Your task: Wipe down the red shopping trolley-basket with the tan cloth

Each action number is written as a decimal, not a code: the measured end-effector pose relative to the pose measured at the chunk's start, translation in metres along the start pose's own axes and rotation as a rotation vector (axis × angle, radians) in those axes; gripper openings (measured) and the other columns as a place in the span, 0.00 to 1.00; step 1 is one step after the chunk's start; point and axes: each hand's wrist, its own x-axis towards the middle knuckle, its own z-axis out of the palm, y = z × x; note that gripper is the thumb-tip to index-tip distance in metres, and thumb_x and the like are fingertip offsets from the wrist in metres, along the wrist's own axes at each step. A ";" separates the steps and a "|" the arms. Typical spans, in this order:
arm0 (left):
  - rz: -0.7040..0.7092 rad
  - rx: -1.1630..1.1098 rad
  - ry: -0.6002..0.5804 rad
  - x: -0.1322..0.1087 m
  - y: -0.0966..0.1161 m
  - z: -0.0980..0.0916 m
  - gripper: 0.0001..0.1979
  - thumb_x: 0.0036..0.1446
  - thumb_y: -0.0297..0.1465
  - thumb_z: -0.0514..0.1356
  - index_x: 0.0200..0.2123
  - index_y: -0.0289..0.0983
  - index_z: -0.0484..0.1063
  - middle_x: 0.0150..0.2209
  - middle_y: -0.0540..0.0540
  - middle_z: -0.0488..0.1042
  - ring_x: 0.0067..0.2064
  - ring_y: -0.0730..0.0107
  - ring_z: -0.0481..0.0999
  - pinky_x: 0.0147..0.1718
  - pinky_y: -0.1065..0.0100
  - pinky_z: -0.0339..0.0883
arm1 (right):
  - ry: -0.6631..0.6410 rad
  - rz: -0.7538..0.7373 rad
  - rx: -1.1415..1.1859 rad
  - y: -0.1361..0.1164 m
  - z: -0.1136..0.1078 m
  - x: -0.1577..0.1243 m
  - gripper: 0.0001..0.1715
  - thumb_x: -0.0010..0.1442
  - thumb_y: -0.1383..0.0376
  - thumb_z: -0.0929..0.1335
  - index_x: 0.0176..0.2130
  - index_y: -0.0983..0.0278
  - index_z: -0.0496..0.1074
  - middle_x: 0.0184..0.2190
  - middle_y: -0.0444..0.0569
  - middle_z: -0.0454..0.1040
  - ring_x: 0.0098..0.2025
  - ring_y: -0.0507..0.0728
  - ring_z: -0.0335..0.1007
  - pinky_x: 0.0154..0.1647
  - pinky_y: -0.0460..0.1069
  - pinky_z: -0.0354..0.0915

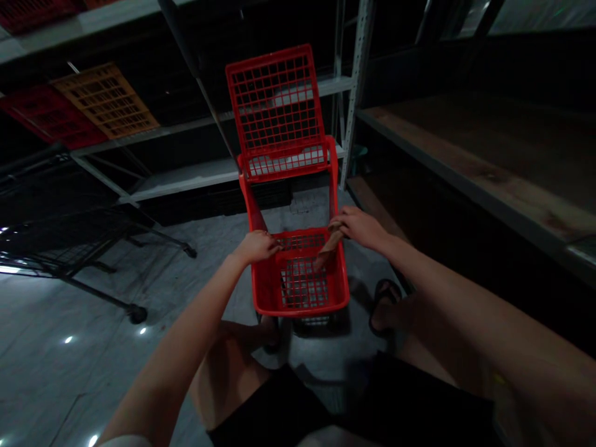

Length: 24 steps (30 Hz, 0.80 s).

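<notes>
Hands at frame centre, both arms stretched forward over bent knees. Left hand closed on the left rim of the red cart's lower basket, knuckles up. Right hand curled over the right rim by the upright; a brown strip hangs under its fingers, nature unclear. Cart stands upright at centre on a grey glossy floor. Metal shelving behind it, orange crate upper left, dark trolley at left, wooden shelf at right. Room dim.
</notes>
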 end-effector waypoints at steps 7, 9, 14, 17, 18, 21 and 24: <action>-0.197 -0.893 0.080 0.023 0.099 0.003 0.36 0.75 0.51 0.50 0.75 0.36 0.57 0.74 0.32 0.64 0.75 0.53 0.65 0.70 0.53 0.64 | 0.071 0.107 0.517 -0.012 0.037 -0.008 0.24 0.64 0.72 0.62 0.51 0.63 0.83 0.51 0.52 0.83 0.54 0.60 0.79 0.60 0.52 0.69; -0.182 -1.181 0.089 0.038 0.136 0.008 0.35 0.74 0.47 0.54 0.75 0.35 0.55 0.72 0.32 0.67 0.74 0.55 0.67 0.70 0.54 0.64 | -0.002 0.128 0.716 -0.008 0.039 -0.014 0.24 0.64 0.68 0.64 0.53 0.63 0.83 0.53 0.52 0.84 0.56 0.61 0.79 0.61 0.54 0.70; -0.109 -1.474 0.234 0.059 0.176 0.017 0.11 0.67 0.26 0.59 0.52 0.40 0.73 0.60 0.39 0.77 0.65 0.60 0.76 0.67 0.55 0.68 | -0.285 0.131 1.153 0.016 0.037 -0.030 0.35 0.75 0.54 0.56 0.71 0.64 0.68 0.62 0.58 0.78 0.61 0.63 0.77 0.61 0.57 0.72; -0.163 -1.426 0.258 0.052 0.171 0.020 0.14 0.56 0.15 0.55 0.37 0.40 0.70 0.46 0.45 0.79 0.53 0.64 0.80 0.61 0.58 0.71 | -0.130 0.184 0.997 0.034 0.029 -0.019 0.37 0.76 0.57 0.52 0.77 0.62 0.56 0.68 0.60 0.72 0.62 0.61 0.76 0.61 0.57 0.72; -0.165 -1.422 0.253 0.047 0.168 0.021 0.16 0.53 0.13 0.54 0.35 0.40 0.68 0.43 0.46 0.78 0.50 0.65 0.80 0.59 0.59 0.72 | 0.000 0.193 0.856 0.038 0.025 -0.009 0.36 0.75 0.59 0.55 0.77 0.63 0.58 0.70 0.60 0.69 0.65 0.62 0.73 0.64 0.59 0.69; -0.141 -1.471 0.192 0.031 0.157 0.025 0.17 0.48 0.13 0.53 0.34 0.40 0.67 0.35 0.49 0.75 0.41 0.67 0.79 0.49 0.63 0.74 | 0.319 0.070 0.449 0.047 0.011 0.033 0.36 0.68 0.63 0.64 0.72 0.66 0.67 0.73 0.59 0.64 0.74 0.66 0.58 0.75 0.64 0.56; -0.154 -1.471 0.145 0.023 0.148 0.028 0.14 0.50 0.16 0.55 0.36 0.40 0.67 0.34 0.50 0.75 0.38 0.68 0.77 0.46 0.64 0.73 | 0.375 -0.162 0.231 0.045 0.002 0.076 0.27 0.71 0.61 0.63 0.64 0.63 0.77 0.72 0.52 0.68 0.77 0.67 0.51 0.78 0.67 0.50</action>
